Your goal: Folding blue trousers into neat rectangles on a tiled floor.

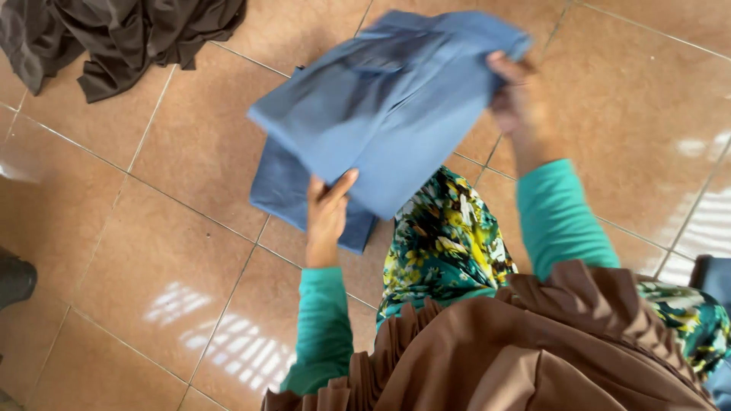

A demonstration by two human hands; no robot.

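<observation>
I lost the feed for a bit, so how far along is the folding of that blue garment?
Partly done: the blue garment already shows layered folds and lies doubled over itself above the tiled floor. In hand: the left hand grips its near edge and the right hand its far corner, both lifting it. Left: the dark brown cloth lies crumpled, unfolded, at the top left.
</observation>
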